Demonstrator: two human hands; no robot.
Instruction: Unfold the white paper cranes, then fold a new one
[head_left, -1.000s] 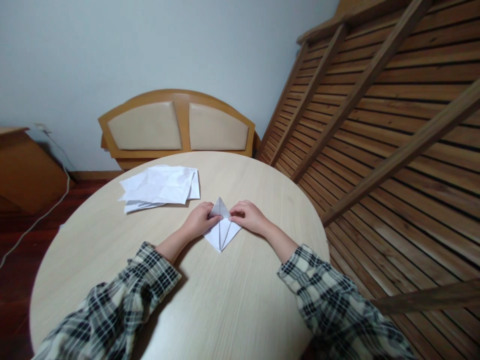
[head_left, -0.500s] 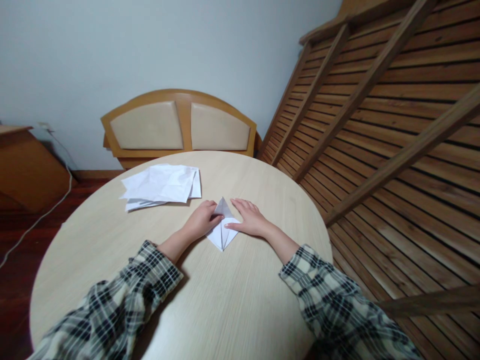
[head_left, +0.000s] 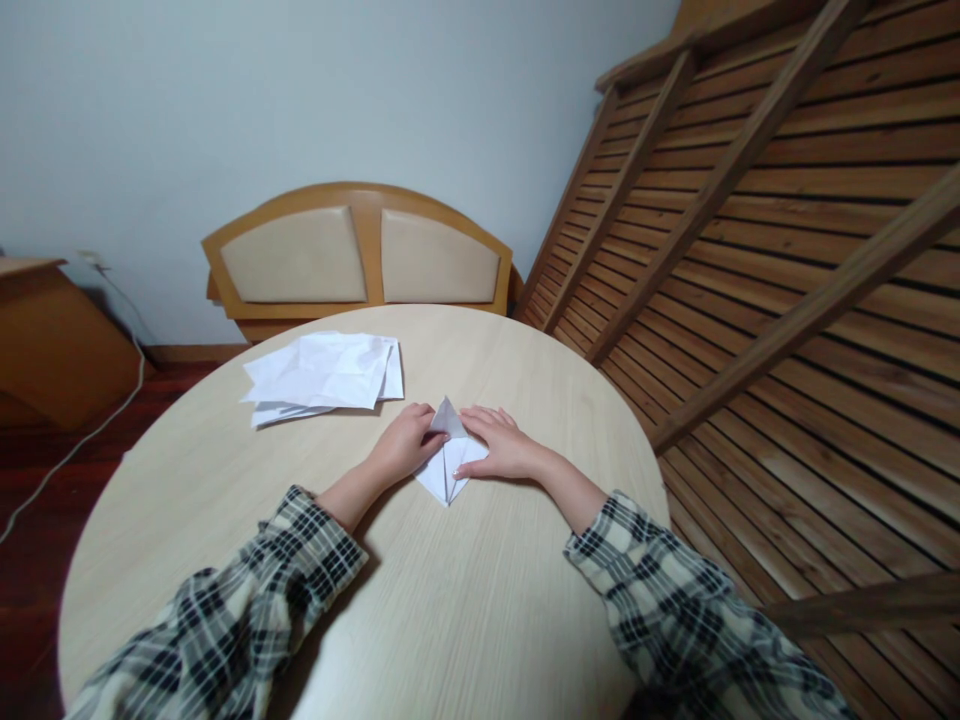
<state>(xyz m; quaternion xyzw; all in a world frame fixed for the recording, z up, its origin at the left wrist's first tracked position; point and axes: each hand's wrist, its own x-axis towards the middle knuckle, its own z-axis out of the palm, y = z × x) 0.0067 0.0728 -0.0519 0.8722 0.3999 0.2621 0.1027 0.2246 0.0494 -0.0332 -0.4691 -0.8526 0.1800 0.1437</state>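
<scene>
A small white folded paper [head_left: 448,470], kite-shaped with a centre crease, lies on the round light-wood table [head_left: 420,600]. My left hand [head_left: 405,445] rests on its left side, fingers curled and pinching the upper left flap. My right hand [head_left: 501,443] lies flat on the right flap, fingers stretched out and pressing it down. The paper's top point sticks up between the two hands. Both arms wear plaid sleeves.
A loose stack of white sheets [head_left: 322,375] lies at the table's far left. A wooden chair with padded back panels [head_left: 360,255] stands behind the table. Slatted wooden panelling [head_left: 787,250] runs along the right. A cabinet [head_left: 52,330] and a white cable are at the left.
My right hand went from pinching the paper's right corner to lying flat with fingers spread, then slid onto the right flap. The left hand has stayed on the left flap.
</scene>
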